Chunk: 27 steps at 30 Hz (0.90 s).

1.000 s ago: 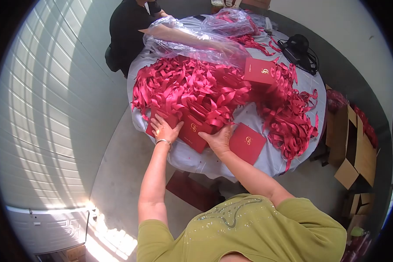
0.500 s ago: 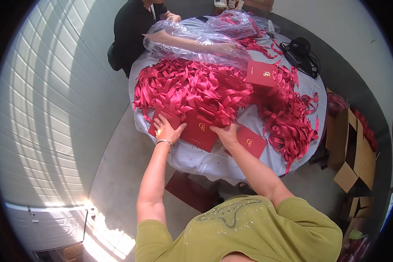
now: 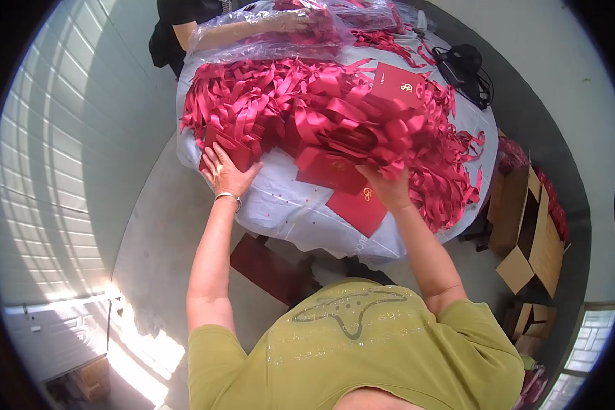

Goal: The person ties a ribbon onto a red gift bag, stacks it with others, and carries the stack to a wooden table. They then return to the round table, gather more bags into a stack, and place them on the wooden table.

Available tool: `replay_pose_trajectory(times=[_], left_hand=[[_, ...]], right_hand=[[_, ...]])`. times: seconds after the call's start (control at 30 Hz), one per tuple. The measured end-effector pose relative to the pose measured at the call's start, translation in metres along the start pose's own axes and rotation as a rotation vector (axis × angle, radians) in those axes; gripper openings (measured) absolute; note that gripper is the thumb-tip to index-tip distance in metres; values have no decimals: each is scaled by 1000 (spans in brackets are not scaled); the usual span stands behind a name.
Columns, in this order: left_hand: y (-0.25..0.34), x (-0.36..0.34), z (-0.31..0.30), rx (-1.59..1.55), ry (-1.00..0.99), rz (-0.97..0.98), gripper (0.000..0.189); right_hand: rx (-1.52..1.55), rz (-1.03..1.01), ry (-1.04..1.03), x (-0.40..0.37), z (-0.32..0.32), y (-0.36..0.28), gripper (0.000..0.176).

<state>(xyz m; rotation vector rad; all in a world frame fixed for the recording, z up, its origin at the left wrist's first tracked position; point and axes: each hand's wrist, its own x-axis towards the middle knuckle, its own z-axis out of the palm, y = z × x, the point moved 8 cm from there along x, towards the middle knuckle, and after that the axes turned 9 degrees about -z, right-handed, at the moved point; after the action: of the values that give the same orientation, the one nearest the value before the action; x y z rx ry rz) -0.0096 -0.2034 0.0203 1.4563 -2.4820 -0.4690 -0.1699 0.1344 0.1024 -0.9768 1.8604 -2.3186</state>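
1. Left hand [image 3: 225,174], bracelet [image 3: 228,197] at the wrist, lies flat at the near left edge of the table [image 3: 287,205]; fingers spread, palm pressing on a red card [image 3: 242,157] half buried under the ribbon heap [image 3: 287,102].
2. Right hand [image 3: 389,190] is raised at the near right edge, pushed up into the ribbon heap beside a card stack [image 3: 335,171]; its fingers are hidden in the ribbons, so cannot tell whether it pinches anything.
3. A loose card [image 3: 357,208] with a gold emblem lies on bare cloth just below the right hand, tilted, partly under the card stack.
4. Ribbon heap covers most of the table from left edge to right edge, strands spilling over the right side.
5. Handling, as a judgement: cards look light, thin and stiff, with smooth faces that probably slide on the cloth; best taken by a free edge or corner, thumb on top; ribbons look soft, limp and tangled, likely to drag along or snag; scoop from below rather than pluck one strand.
6. Far edge: one more card [image 3: 398,83] sits on the heap; a co-worker's arm reaches inside a clear plastic bag [image 3: 266,41]; a black fan [image 3: 463,61] with cable at the far right edge.
7. Floor right of the table: open cardboard boxes [image 3: 526,232].
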Motion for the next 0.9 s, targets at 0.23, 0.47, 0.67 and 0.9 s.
replay_pose_trajectory(times=[0.23,0.47,0.67,0.9], left_hand=[[-20,-15,6,-131,51,-34,142],[-32,-27,5,-155,-7,-79,147],[-13,-63,-14,-348,-18,15,133],[101,-160,-39,-768,-420,379,107]], right_hand=[[-281,-117,-246,8,-16,-5,23],[-140,-10,-201,-9,-38,33,24],[-182,-80,-244,-7,-24,25,31],[-418,-102,-600,-23,-9,19,78]])
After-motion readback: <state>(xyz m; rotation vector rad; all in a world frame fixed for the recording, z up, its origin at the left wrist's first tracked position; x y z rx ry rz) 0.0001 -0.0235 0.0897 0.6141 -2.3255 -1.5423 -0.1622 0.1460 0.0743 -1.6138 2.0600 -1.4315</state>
